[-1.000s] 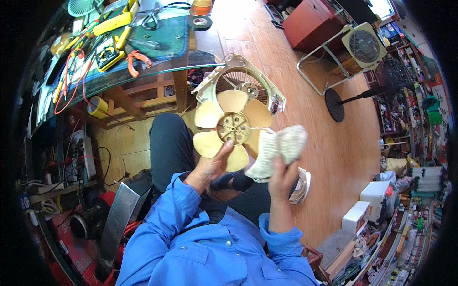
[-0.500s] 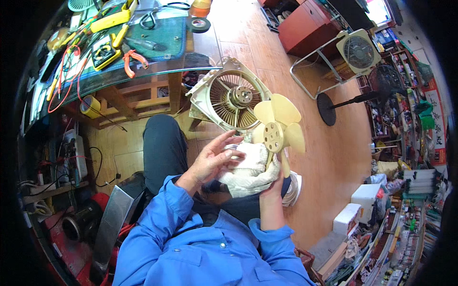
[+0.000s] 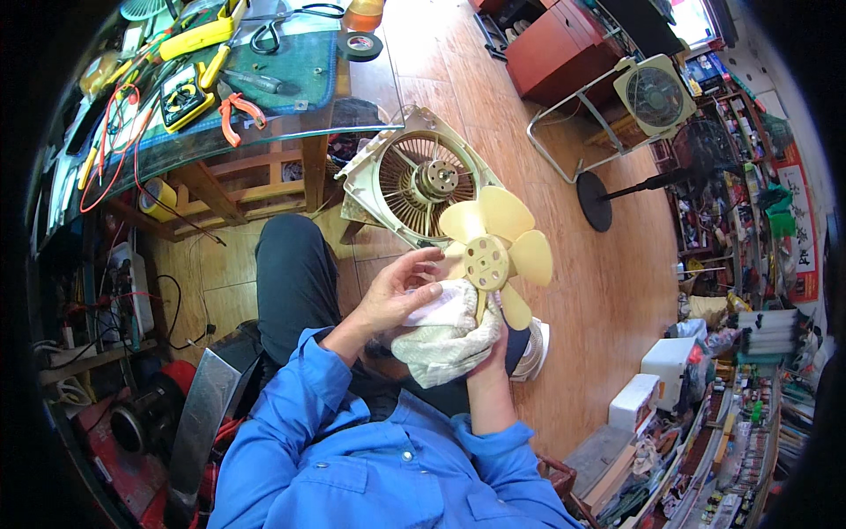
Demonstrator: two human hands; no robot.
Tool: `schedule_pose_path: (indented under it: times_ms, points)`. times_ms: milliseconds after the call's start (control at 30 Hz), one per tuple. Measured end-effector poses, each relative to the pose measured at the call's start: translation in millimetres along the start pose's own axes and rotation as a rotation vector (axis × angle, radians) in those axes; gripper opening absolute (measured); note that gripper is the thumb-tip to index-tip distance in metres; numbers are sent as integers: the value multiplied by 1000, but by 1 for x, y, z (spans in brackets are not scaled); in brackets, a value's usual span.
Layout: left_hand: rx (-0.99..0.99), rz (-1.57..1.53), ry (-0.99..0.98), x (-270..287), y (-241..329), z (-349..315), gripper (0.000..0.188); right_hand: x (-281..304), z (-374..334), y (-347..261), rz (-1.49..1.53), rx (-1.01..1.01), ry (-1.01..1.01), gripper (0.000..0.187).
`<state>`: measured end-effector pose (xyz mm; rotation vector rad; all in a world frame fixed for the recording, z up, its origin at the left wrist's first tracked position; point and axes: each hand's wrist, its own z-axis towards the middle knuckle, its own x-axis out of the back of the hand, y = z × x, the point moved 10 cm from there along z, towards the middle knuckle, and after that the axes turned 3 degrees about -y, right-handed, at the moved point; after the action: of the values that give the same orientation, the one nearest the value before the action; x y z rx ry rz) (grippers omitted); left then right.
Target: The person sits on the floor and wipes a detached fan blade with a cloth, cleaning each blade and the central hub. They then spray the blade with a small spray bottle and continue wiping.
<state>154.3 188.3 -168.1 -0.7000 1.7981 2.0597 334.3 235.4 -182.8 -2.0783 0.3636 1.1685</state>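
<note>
right hand (image 3: 490, 342) gripping the cream fan blade (image 3: 494, 255) from below, fingers mostly hidden under a white rag (image 3: 438, 339) bunched around the lower blades; it reads as clenched on blade and cloth together, though the exact finger hold is covered. left hand (image 3: 398, 292) lying on top of the rag, fingers curled and pressing the cloth against the blade near the hub, so closed on the rag, not on the plastic itself.

blade is sitting above the person's lap, tilted, hub face turned toward the camera, upper blades bare, lower ones wrapped. just behind it, nearly touching, the cream fan housing (image 3: 414, 181) is leaning on the wooden floor (image 3: 564, 291) with its motor and rear grille showing, blade off the shaft.

judgement on doing this well: wiping is going best one blade at a time, hub outward, with the right hand bracing near the hub so the thin plastic is not flexing; turn the blade, not the rag.

further out: dark trouser knee (image 3: 295, 273), blue sleeves. at upper left a glass-topped workbench (image 3: 291, 132) carrying a green mat, a yellow multimeter (image 3: 185, 95), orange-handled pliers (image 3: 236, 113), scissors, red leads, a roll of black tape (image 3: 359, 45). at right a small box fan (image 3: 654, 93) on a wire stand and a pedestal fan base (image 3: 597, 201), well apart.
</note>
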Motion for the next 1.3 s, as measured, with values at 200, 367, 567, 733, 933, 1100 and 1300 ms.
schedule_pose_path:
  times_ms: [200, 367, 567, 733, 933, 1100, 1300]
  points:
    - [-171, 376, 25, -19, 26, 13, 94, -13, -4, 26, -66, -41, 35, 52]
    - [-292, 630, 9, -31, 45, 11, 104, -4, -9, 35, -116, -82, 127, 50]
    - [-294, 660, 33, -35, 61, 9, 106, 21, -3, 34, -245, -33, 176, 50]
    - [-424, 804, 215, -28, 71, 3, 93, -3, 0, 0, -574, 84, 295, 46]
    - [-332, 1145, 509, 0, 87, -5, 86, 11, -30, -89, -706, 547, 481, 33]
    - [-323, 1346, 556, -12, 87, -7, 85, -130, -75, -98, -1684, 985, 268, 34]
    - [-455, 1451, 548, -37, 88, -14, 77, -160, -19, -31, -2202, 829, 191, 64]
